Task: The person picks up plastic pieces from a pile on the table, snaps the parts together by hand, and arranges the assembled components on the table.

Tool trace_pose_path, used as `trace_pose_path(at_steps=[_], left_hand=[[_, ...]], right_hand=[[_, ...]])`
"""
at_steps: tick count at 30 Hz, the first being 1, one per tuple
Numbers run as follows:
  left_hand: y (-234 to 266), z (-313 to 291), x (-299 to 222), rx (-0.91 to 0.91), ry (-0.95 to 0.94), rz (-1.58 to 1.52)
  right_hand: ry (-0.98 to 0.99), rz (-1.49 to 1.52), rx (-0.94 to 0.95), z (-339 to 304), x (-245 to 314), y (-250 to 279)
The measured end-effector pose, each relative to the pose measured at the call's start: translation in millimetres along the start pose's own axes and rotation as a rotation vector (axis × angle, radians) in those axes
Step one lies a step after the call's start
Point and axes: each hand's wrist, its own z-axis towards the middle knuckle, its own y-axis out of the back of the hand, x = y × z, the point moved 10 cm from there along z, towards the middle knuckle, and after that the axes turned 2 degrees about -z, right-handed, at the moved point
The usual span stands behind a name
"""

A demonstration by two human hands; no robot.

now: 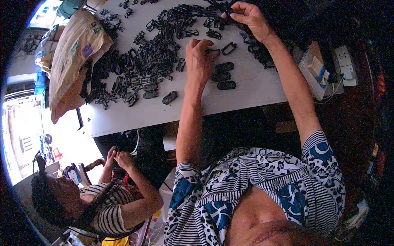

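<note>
Over the white table, my left hand (198,59) has its fingers curled round a small black plastic piece (212,52), partly hidden by the fingers. Just to its right lies a single open black oval frame (229,48). Three filled-in black oval pieces (221,76) sit in a column below that frame. Farther off to the right, my right hand (248,19) pinches a small dark piece (227,14) between thumb and fingers; its exact shape is lost against the dark parts behind it. A big loose heap of black plastic frames (158,51) spreads left of my hands.
A sack (76,57) lies on the table's left side, black parts spilling beside it. At the right edge are a spiral notebook (308,61), a small box (318,69) and a white power strip (347,65). A co-worker in a striped shirt (108,205) sits at lower left, hands raised together.
</note>
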Motion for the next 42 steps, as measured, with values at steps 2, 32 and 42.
trace_pose_path(at_steps=[2,32,42], left_hand=[[5.1,0.0,2.2,-0.038,0.006,-0.011],[-9.1,-3.4,28.3,-0.042,0.478,-1.028],[12.1,-10.8,24.9,-0.099,0.09,0.062]], right_hand=[[0.009,0.039,-0.015,-4.0,5.9,0.2],[0.858,-1.177,0.122,-87.7,61.3,-106.4],[0.381,-0.828,0.092,-68.2,13.1,-75.3]])
